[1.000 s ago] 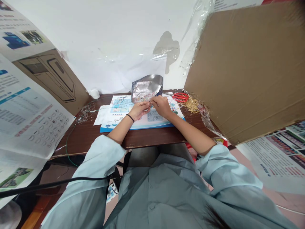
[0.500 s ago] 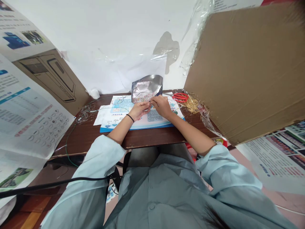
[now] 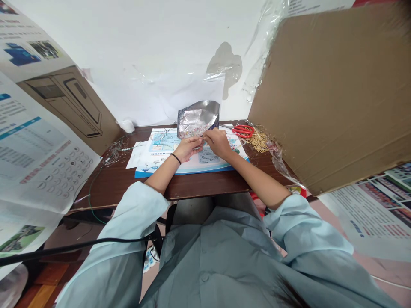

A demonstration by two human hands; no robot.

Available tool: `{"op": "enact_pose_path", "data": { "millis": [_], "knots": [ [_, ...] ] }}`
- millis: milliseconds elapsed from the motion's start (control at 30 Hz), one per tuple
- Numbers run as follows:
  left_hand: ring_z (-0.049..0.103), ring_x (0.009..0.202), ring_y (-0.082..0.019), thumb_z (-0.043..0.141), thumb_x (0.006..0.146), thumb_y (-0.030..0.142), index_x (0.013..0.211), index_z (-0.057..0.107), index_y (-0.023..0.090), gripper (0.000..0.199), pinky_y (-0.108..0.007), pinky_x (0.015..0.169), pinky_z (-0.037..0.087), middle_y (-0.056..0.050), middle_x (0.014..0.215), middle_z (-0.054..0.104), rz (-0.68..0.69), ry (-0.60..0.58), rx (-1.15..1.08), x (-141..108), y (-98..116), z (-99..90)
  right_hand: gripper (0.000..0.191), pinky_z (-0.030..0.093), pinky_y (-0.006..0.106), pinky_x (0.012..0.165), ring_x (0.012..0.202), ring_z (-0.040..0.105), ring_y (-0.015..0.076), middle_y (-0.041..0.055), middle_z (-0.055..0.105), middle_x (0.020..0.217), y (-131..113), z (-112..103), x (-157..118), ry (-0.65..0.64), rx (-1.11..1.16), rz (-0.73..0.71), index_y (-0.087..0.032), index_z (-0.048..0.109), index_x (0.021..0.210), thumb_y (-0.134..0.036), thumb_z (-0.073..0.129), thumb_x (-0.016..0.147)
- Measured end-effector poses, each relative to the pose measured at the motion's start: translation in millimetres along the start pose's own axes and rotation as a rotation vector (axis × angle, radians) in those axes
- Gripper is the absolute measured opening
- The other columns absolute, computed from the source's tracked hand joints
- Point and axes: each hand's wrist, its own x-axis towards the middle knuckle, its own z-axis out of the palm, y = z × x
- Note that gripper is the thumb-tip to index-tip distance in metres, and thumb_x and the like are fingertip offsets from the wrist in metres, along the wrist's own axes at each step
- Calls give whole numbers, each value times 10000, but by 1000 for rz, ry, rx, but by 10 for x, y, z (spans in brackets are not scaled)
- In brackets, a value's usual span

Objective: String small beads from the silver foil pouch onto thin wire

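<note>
My left hand (image 3: 189,148) and my right hand (image 3: 217,141) meet fingertip to fingertip over a printed sheet (image 3: 205,159). Both are closed in a pinch; whatever is between the fingers is too small to make out. Just behind them a silver foil pouch (image 3: 198,118) stands with its mouth open, holding many tiny pink and clear beads (image 3: 192,131). A thin green thread (image 3: 150,146) runs from near my left hand across the sheet to the left. A few white beads (image 3: 126,149) sit on that line beside a tangle of clear thread (image 3: 112,154).
Red-handled scissors (image 3: 243,131) lie right of the pouch, next to a heap of thin golden sticks (image 3: 258,142) and crumpled clear plastic (image 3: 279,156). Cardboard panels (image 3: 327,94) flank the dark brown table (image 3: 205,187). A small white crumpled item (image 3: 127,125) sits by the back wall.
</note>
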Motion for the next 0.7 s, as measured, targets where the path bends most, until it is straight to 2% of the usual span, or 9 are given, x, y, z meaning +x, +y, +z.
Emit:
{"op": "enact_pose_path", "data": {
  "millis": [300, 700],
  "knots": [
    [649, 828, -130, 861, 684, 243, 806, 710, 135, 222, -300, 849, 518, -43, 793, 698, 1, -1, 4, -8, 5, 15, 272, 304, 376, 863, 965, 552, 238, 67, 717, 969, 10, 10, -5, -5, -7, -7, -210, 671, 942, -235, 405, 996],
    [644, 837, -132, 883, 663, 295, 843, 726, 136, 287, -309, 859, 509, -45, 799, 701, -8, 12, 13, -23, 27, 35, 248, 306, 373, 870, 971, 558, 238, 64, 717, 970, 14, -27, 6, -14, -38, -14, -215, 663, 952, -220, 418, 991]
  ]
}}
